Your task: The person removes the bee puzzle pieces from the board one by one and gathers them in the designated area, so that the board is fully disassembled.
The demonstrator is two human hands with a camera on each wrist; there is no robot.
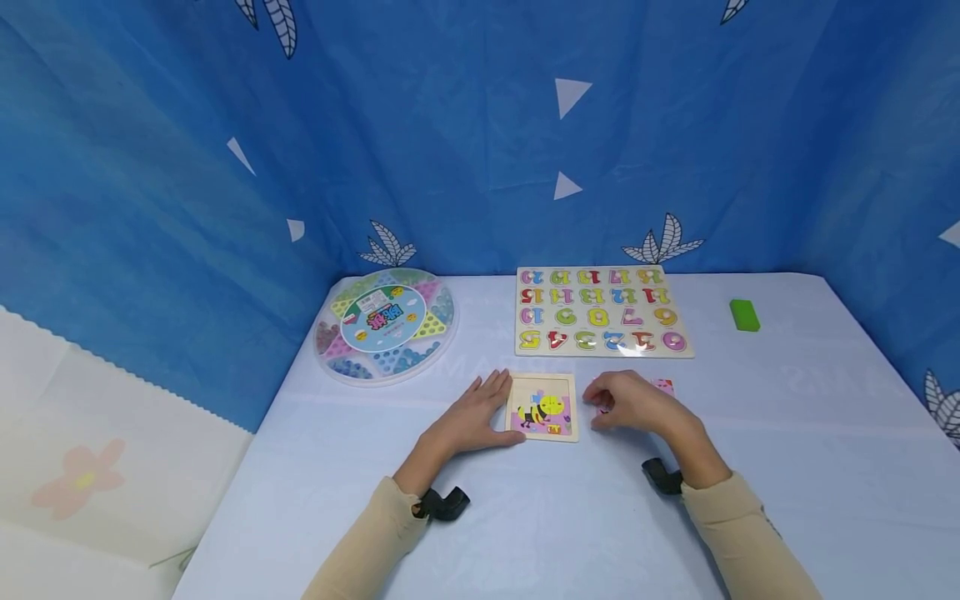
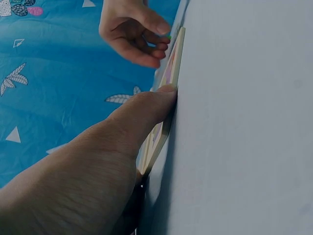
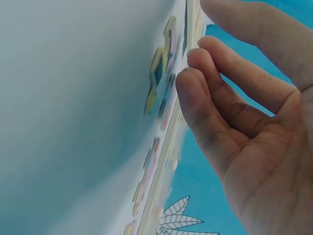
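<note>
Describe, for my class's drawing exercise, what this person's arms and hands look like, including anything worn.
The left sleeve and right sleeve are beige, ending short of the hands. A black, bent left wrist device and a similar right wrist device are worn there. The left hand and right hand have no gloves.

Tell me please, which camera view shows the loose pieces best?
The right wrist view: several loose pieces show there uncovered, though at a low angle and blurred. In the head view, the right hand covers much of them, leaving small pink parts visible. In the left wrist view, I cannot make them out.
</note>
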